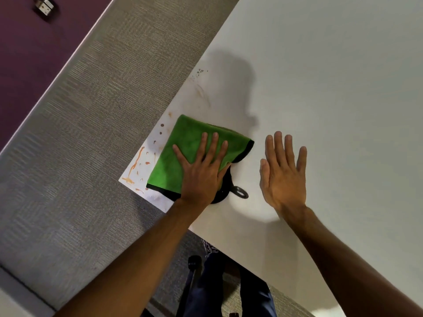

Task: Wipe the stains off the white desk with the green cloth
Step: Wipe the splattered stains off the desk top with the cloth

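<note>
A folded green cloth (180, 154) with a black edge lies near the left corner of the white desk (320, 88). My left hand (201, 170) presses flat on the cloth, fingers spread. Orange and brown stains (137, 163) streak the desk corner just left of the cloth. Fainter smears (201, 90) and dark specks lie farther along the desk edge. My right hand (283, 172) rests flat on the bare desk to the right of the cloth, fingers apart, holding nothing.
A small black ring (240, 192) sticks out from under the cloth's black part. Grey carpet (91, 133) lies beyond the desk's left edge, with a purple wall (27, 65) behind. My dark trousers (217, 282) show below the desk's near edge.
</note>
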Demonstrator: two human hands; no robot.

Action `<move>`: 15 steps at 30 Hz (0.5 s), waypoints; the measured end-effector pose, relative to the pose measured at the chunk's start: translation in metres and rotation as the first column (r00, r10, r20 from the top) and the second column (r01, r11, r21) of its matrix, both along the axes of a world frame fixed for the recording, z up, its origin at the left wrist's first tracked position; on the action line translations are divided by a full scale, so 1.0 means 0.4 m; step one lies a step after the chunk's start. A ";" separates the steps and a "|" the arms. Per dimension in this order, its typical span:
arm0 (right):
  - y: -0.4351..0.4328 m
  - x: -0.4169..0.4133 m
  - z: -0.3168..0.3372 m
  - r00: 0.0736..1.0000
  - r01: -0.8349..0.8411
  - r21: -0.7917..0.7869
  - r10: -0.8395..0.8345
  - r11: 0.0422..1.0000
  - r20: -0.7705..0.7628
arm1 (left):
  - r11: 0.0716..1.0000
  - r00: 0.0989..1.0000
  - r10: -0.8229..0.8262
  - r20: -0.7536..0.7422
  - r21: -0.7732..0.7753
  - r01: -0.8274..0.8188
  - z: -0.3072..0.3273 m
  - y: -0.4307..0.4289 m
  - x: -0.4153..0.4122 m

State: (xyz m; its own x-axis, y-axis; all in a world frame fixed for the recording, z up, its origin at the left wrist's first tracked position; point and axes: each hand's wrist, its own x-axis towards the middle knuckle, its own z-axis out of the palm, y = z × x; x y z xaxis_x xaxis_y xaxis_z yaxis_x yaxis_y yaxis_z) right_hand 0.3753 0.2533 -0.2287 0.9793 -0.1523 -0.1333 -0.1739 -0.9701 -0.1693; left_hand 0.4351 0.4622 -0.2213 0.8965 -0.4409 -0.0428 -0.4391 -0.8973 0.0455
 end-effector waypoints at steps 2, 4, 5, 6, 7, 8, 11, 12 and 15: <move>-0.004 0.037 -0.003 1.000 -0.025 -0.001 0.025 1.000 0.003 | 0.999 0.999 0.051 -0.005 -0.010 -0.051 -0.002 -0.017 0.041; -0.003 0.060 -0.005 0.999 -0.032 -0.010 0.032 0.999 0.008 | 0.997 0.997 0.075 -0.013 -0.014 -0.075 -0.001 -0.029 0.072; -0.002 0.062 -0.006 0.999 -0.032 -0.016 0.032 0.999 0.009 | 0.997 0.997 0.077 -0.016 -0.017 -0.077 -0.001 -0.031 0.086; -0.001 0.061 -0.008 0.999 -0.033 -0.018 0.034 0.999 0.011 | 0.996 0.996 0.090 -0.014 -0.020 -0.090 -0.002 -0.036 0.103; 0.000 0.060 -0.009 0.999 -0.034 -0.018 0.035 0.999 0.015 | 0.992 0.992 0.124 -0.008 -0.025 -0.124 -0.004 -0.042 0.128; 0.000 0.059 -0.010 0.999 -0.036 -0.014 0.036 0.999 0.018 | 0.983 0.984 0.179 -0.002 -0.033 -0.179 -0.004 -0.052 0.160; 0.001 0.058 -0.010 0.999 -0.035 -0.004 0.035 0.999 0.030 | 0.952 0.952 0.304 -0.024 -0.032 -0.304 0.004 -0.078 0.258; 0.001 0.058 -0.010 0.999 -0.035 -0.004 0.036 0.999 0.036 | 0.953 0.952 0.303 -0.034 -0.011 -0.304 0.002 -0.081 0.271; 0.001 0.057 -0.010 0.998 -0.037 0.000 0.037 0.999 0.047 | 0.985 0.985 0.169 -0.034 0.033 -0.168 -0.001 -0.060 0.254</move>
State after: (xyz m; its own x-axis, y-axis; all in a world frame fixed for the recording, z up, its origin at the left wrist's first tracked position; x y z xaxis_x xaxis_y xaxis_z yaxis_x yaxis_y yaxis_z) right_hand 0.3981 0.2536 -0.2327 0.9895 -0.1161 -0.0866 -0.1299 -0.9756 -0.1771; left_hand 0.5367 0.4380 -0.2216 0.9555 -0.2816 -0.0875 -0.2800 -0.9595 0.0307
